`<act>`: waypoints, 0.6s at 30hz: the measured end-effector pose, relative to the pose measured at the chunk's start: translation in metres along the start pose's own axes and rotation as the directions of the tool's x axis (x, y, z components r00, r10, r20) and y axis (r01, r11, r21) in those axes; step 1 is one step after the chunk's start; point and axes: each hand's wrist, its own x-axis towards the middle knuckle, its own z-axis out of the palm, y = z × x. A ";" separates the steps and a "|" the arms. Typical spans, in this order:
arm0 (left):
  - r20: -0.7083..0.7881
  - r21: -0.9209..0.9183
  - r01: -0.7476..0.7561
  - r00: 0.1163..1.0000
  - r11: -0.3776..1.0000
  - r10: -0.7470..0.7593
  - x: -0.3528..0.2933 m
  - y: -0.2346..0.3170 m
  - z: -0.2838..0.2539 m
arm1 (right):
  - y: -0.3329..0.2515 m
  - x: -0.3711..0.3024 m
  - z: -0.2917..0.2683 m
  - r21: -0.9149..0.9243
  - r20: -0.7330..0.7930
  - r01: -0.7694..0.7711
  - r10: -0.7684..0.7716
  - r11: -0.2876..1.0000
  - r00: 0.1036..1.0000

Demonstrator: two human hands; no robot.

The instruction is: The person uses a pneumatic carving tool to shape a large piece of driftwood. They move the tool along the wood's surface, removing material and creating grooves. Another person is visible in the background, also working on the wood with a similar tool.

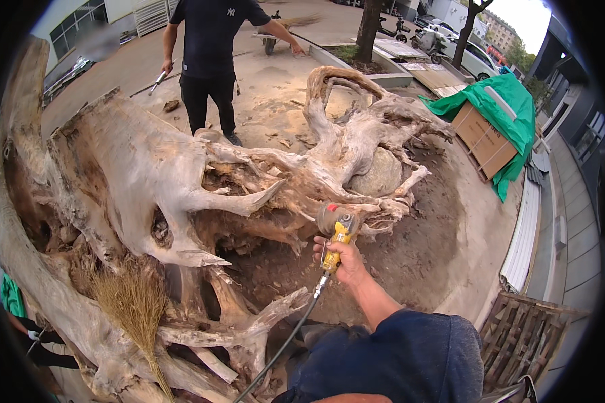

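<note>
On paved yard: right hand [343,260] grips yellow grinder [336,232] at tree root [181,181]; left hand unseen.

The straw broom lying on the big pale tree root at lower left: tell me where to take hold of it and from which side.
Probably grip the straw broom at its narrow bound neck, near the lower end of the bristles by the bottom of the picture. The bristles fan out upward over the big pale tree root and would only bend. Come from the open near side, since root arms flank it.
</note>
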 end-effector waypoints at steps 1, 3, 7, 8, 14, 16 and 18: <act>-0.086 -0.016 0.005 0.996 1.000 -0.006 0.012 -0.029 -0.021 | -0.003 -0.006 0.006 -0.051 0.018 0.024 -0.023 0.998 1.000; -0.310 -0.052 0.014 0.950 0.999 -0.030 0.009 -0.109 -0.096 | -0.001 -0.018 0.012 -0.127 0.060 0.044 -0.036 0.991 0.998; -0.579 -0.115 -0.170 0.812 0.979 0.073 0.009 -0.189 -0.200 | -0.017 -0.056 -0.031 -0.099 0.103 0.082 -0.071 0.992 0.992; -0.630 -0.191 -0.076 0.774 0.979 -0.063 0.005 -0.161 -0.202 | -0.020 -0.056 -0.034 -0.111 0.145 0.067 -0.051 0.992 0.988; -0.892 -0.371 -0.538 0.432 0.757 -0.131 -0.088 -0.079 -0.317 | 0.015 -0.044 -0.036 -0.147 0.365 -0.194 0.236 0.970 0.901; -0.948 -0.267 -0.596 0.302 0.757 -0.098 -0.143 -0.052 -0.358 | 0.021 -0.044 -0.019 -0.155 0.369 -0.238 0.279 0.959 0.887; -0.988 -0.131 -0.632 0.147 0.764 -0.047 -0.204 -0.027 -0.381 | 0.022 -0.037 -0.019 -0.139 0.434 -0.283 0.316 0.949 0.844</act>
